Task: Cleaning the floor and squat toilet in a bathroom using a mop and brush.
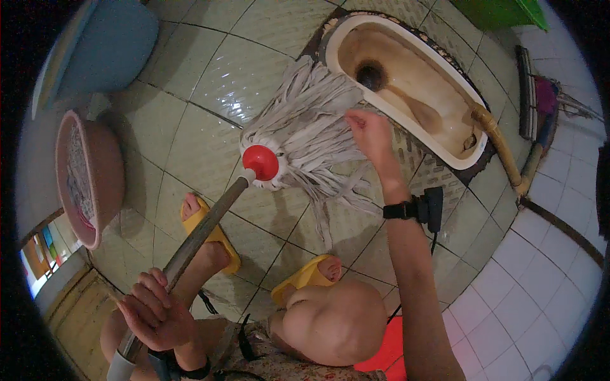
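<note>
gry string mop (311,120) w/ red hub (262,162), splayed on tile flr (210,73)

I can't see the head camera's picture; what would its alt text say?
A person's left hand grips the handle of a grey-white string mop, its strands spread on a tiled floor, while the right hand is by the strands, fingers curled. A squat toilet is set in the floor at upper right; a pink basin is at left.

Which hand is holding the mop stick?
The left hand, which is wrapped around the mop stick. The right hand is off the stick, over by the mop's grey strands.
</note>
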Available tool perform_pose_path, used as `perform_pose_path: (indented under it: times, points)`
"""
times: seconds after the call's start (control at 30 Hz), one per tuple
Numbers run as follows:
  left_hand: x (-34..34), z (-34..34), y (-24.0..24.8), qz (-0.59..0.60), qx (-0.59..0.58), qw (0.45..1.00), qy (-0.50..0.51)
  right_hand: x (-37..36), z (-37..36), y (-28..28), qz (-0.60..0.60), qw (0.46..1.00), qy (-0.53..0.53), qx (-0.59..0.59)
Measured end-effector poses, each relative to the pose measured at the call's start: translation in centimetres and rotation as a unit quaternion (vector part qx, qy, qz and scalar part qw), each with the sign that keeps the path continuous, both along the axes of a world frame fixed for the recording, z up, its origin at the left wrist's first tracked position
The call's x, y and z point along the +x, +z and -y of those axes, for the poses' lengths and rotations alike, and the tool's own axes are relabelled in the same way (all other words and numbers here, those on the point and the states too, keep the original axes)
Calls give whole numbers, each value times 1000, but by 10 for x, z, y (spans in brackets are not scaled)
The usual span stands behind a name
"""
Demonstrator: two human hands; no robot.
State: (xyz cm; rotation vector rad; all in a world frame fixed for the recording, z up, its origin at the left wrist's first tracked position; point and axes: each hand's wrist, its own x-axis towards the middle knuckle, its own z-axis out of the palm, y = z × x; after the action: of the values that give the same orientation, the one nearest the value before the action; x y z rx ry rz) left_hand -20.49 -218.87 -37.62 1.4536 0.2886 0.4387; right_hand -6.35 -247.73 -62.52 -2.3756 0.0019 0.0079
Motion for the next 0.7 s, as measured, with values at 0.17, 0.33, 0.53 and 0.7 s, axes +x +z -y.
perform_pose_path:
  times: [0.17,0.33,0.53,0.7]
  points:
    - [-5,-2,-4,11,-43,998,38,-2,25,25,-76,991,-107,19]
    - [-13,-10,-1,13,-35,999,24,-9,85,-14,-24,964,-242,-109]
    - [-2,10,-7,-18,2,993,115,-25,125,-35,-16,929,-266,-259]
    - [-10,-6,1,11,-31,999,-5,-23,125,-40,5,938,-284,-198]
